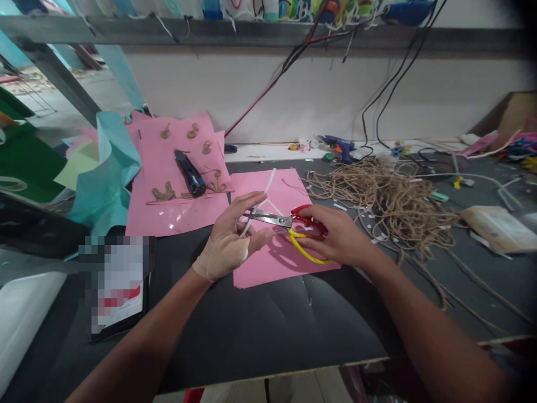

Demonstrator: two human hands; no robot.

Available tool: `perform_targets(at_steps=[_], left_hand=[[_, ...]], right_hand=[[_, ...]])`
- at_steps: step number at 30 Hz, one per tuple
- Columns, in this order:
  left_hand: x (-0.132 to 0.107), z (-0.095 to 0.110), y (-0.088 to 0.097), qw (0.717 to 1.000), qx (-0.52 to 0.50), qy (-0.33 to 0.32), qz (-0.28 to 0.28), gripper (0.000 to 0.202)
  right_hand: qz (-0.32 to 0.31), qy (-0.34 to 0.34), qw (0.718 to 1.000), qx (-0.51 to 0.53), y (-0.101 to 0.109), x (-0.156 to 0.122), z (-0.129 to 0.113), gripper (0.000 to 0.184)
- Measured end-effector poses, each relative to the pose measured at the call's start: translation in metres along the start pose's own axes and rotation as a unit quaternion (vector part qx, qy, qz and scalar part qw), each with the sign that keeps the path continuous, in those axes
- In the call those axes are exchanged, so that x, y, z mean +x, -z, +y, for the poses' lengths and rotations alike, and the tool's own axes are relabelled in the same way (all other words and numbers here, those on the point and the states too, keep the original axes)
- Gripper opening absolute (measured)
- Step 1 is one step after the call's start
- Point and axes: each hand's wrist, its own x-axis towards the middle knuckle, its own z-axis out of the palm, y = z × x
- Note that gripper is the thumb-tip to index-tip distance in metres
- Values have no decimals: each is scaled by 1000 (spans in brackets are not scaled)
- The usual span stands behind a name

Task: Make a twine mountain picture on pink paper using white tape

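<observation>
- Noted a pale wall (201, 84) behind a matte black work table (268, 324).
- Found steel-bladed scissors with red and yellow handles (285, 221) over a stack of flat pink paper sheets (272, 266), fingers of the right hand (339, 232) closed through the handles; could not tell blade opening.
- Found a narrow white strip (270, 184) held in the tan-wrapped left hand (229, 240), thumb and upper fingers parted, close beside the blades.
- Judged small brown twine coils (193, 131) on pink sheets at left (180, 218) as already shaped; judged the tangled brown twine heap (394, 201) as unused, cutting as unfinished.
- Judged room for moving widest toward the front edge, tightest beside the heap.
</observation>
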Motion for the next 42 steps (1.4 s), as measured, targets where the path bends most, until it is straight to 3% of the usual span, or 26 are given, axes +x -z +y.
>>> perform_targets(at_steps=[17,24,28,31,33,36,39,42], left_hand=[[0,-1,-1,998,50,-24,9,54],[4,-6,6,990,113,-74,32,58],[5,-12,9,950,256,-166,74,59],[3,-18,9,897,391,-205,24,59],[1,-23,9,877,437,-198,-24,59],[0,-28,10,870,459,-171,-59,56],[3,-32,13,866,483,-124,-48,55],[7,-37,17,859,504,-85,-2,59]], right_hand=[[-21,-21,999,15,-3,1,-4,27],[35,-114,990,-70,-2,0,12,30],[93,-236,957,-141,3,-5,38,32],[80,-293,933,-194,10,-11,58,30],[82,-284,930,-219,13,-13,65,31],[136,-226,944,-199,12,-10,59,28],[166,-160,965,-124,5,-2,42,23],[145,-140,975,-93,-1,2,34,22]])
